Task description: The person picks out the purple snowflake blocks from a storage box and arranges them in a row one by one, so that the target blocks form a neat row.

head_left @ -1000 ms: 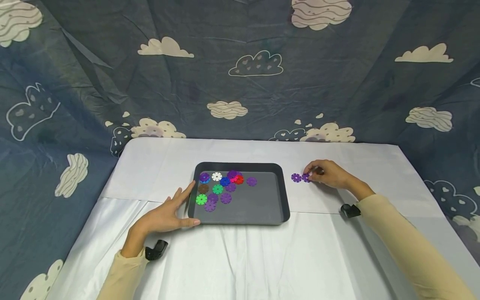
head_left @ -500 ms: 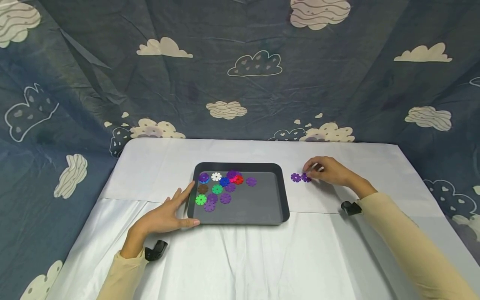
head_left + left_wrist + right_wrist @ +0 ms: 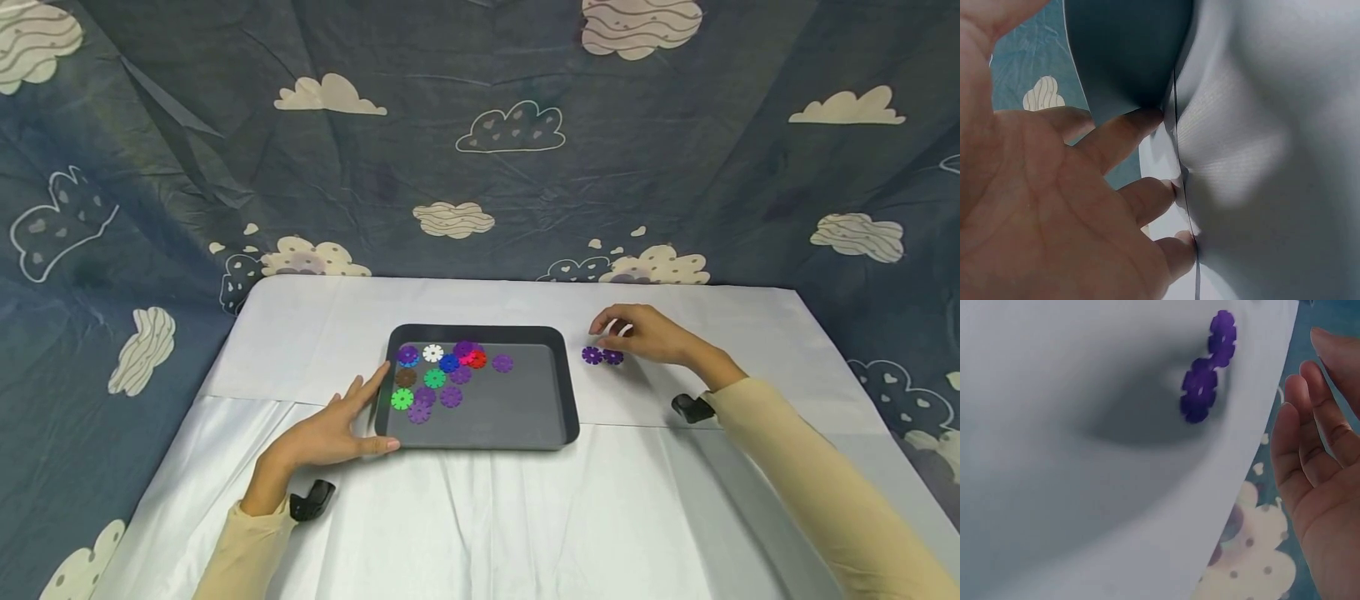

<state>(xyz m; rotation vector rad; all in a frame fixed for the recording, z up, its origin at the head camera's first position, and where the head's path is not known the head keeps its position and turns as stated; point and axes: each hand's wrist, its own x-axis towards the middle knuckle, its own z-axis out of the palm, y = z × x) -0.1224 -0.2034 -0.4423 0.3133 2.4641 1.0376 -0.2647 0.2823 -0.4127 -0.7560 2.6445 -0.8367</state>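
Note:
A dark grey tray point(image 3: 517, 417) stands on the white cloth with several flat, notched flower-like discs in it, mostly in its left half. Among them are a white disc point(image 3: 432, 353), a brown disc point(image 3: 405, 377), a light green disc point(image 3: 402, 399) and a lone purple disc point(image 3: 502, 363). My left hand point(image 3: 330, 429) rests against the tray's left side, fingers spread. Right of the tray, two purple discs point(image 3: 1199, 390) lie side by side on the cloth, edges touching. Just above them hovers my right hand point(image 3: 648, 333), fingers loosely bent, holding nothing in the right wrist view.
White cloth point(image 3: 510, 517) covers the table. A dark blue curtain point(image 3: 480, 175) with printed clouds hangs behind and along both sides. Each wrist carries a small black camera, such as the left wrist camera point(image 3: 313, 501).
My right hand has come off the right-hand purple disc, rising and shifting a little left. Both purple discs stay on the cloth. The left hand and tray have not moved.

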